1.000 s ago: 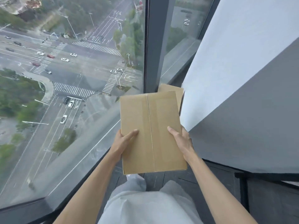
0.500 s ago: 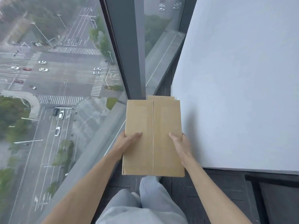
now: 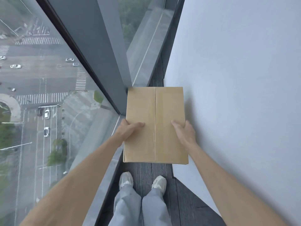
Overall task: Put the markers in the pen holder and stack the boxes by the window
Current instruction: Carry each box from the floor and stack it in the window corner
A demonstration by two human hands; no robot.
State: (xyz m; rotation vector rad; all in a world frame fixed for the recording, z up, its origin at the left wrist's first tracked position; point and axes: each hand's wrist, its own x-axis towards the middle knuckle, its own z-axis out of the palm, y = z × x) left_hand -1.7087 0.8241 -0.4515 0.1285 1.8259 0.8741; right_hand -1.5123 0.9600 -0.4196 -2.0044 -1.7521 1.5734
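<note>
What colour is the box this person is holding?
Plain tan-brown cardboard box, with a taped seam down the middle; head view shows it.

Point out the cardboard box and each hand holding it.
cardboard box [image 3: 141, 103], head view, top face left of the seam.
left hand [image 3: 130, 130], head view, back of the hand.
right hand [image 3: 184, 133], head view, back of the hand.

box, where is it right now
The box sits mid-frame in the head view, gripped by the left hand and right hand, between the window and the wall.
</note>
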